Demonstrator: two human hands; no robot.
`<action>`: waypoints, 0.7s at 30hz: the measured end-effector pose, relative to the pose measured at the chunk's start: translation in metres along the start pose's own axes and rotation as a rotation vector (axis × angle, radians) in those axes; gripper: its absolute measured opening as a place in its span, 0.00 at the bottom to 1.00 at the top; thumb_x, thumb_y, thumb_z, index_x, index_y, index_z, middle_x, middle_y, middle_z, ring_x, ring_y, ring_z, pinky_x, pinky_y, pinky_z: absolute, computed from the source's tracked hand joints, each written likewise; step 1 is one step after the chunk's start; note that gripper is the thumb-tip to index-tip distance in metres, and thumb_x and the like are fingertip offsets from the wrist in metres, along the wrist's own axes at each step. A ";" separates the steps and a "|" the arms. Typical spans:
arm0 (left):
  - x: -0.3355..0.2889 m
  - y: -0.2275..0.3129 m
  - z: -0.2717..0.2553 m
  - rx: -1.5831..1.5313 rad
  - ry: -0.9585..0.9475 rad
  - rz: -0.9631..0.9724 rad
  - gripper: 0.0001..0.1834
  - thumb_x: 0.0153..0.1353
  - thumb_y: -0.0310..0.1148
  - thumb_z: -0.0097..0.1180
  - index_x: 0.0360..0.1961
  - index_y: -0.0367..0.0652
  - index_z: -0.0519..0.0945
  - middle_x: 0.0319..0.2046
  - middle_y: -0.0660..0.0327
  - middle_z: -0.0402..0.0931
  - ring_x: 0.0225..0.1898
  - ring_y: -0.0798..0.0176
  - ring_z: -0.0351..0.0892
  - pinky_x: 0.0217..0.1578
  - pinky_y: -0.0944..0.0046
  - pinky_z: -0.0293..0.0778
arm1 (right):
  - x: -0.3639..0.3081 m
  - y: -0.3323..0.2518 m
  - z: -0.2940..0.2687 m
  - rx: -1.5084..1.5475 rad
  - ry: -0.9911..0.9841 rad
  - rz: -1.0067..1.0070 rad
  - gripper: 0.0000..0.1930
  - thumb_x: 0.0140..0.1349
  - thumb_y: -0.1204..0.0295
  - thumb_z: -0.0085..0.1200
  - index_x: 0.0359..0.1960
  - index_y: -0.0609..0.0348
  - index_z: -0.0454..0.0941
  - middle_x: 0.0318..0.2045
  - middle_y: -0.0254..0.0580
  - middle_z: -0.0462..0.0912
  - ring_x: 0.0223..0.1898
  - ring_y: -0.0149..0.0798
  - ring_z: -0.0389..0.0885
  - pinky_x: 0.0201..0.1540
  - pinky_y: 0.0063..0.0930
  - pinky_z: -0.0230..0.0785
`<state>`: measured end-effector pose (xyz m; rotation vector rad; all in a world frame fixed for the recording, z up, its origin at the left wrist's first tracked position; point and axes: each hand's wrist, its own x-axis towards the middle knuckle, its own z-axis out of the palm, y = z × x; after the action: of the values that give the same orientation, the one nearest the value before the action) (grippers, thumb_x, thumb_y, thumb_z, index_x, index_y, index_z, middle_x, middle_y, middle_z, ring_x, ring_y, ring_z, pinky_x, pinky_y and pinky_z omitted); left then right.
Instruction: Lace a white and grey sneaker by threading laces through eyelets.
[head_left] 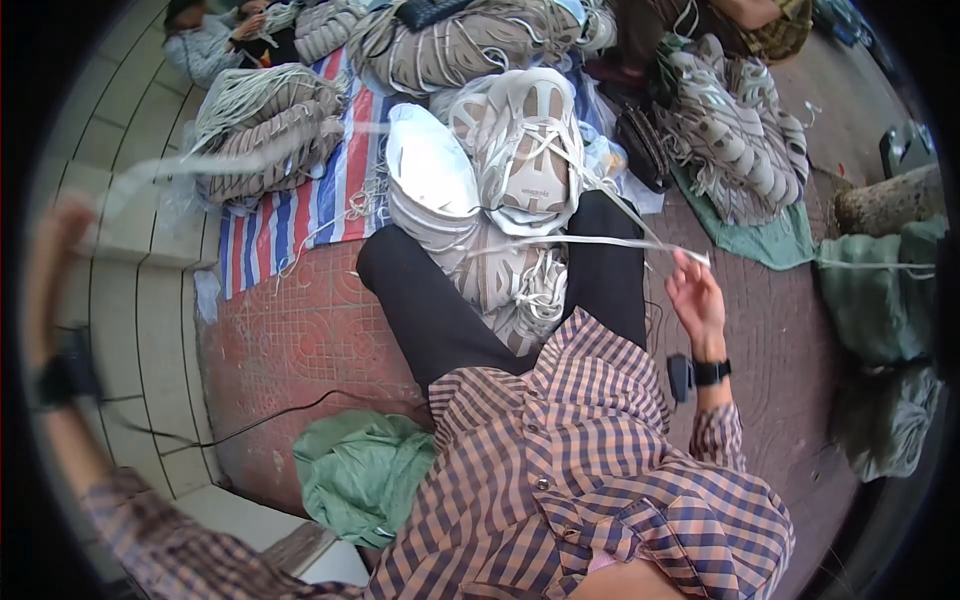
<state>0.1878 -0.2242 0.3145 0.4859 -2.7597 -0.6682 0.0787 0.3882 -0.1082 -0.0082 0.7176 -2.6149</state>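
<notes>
Between my knees lies a beige and white shoe upper [527,165] with white laces crossing its front. A white shoelace [600,240] runs from the upper area across my right thigh to my right hand [697,300], whose fingers are closed on its end. Far out at the left, my left hand [68,225] is smeared by motion. A blurred white lace [215,163] stretches through the air from it toward the upper. Beside the laced upper is another upper with a white lining [425,150]. More laced uppers [515,275] are stacked beneath, between my legs.
Bundles of strung uppers lie ahead left [265,135], ahead [450,50] and right [740,130]. A striped sheet [300,225] covers the ground ahead. A green bag [360,470] and black cable [270,410] lie near my left side. Other people sit at the far edge.
</notes>
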 end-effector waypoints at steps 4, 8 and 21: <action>-0.006 -0.128 0.191 -0.110 -0.287 -0.115 0.10 0.55 0.27 0.53 0.39 0.40 0.77 0.34 0.62 0.74 0.35 0.67 0.76 0.32 0.67 0.72 | -0.047 0.001 0.004 -0.523 0.454 0.280 0.11 0.61 0.63 0.47 0.30 0.57 0.74 0.38 0.45 0.79 0.29 0.35 0.78 0.32 0.33 0.71; -0.016 -0.006 0.360 -0.239 -0.133 0.224 0.12 0.52 0.24 0.51 0.39 0.40 0.76 0.37 0.56 0.72 0.41 0.58 0.73 0.43 0.64 0.68 | -0.027 -0.008 0.032 -2.079 0.301 0.556 0.09 0.56 0.66 0.52 0.31 0.60 0.77 0.20 0.43 0.78 0.25 0.38 0.79 0.30 0.28 0.71; 0.026 0.097 0.432 0.034 -0.098 0.595 0.10 0.47 0.23 0.53 0.31 0.43 0.69 0.29 0.56 0.69 0.29 0.49 0.75 0.28 0.53 0.70 | 0.133 0.046 0.119 -1.592 0.005 -0.176 0.12 0.59 0.63 0.48 0.32 0.59 0.76 0.22 0.53 0.75 0.28 0.54 0.73 0.30 0.37 0.64</action>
<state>-0.0005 0.0174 -0.0063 -0.3674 -2.7861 -0.5007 -0.0096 0.2412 -0.0413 -0.5190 2.5625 -1.4679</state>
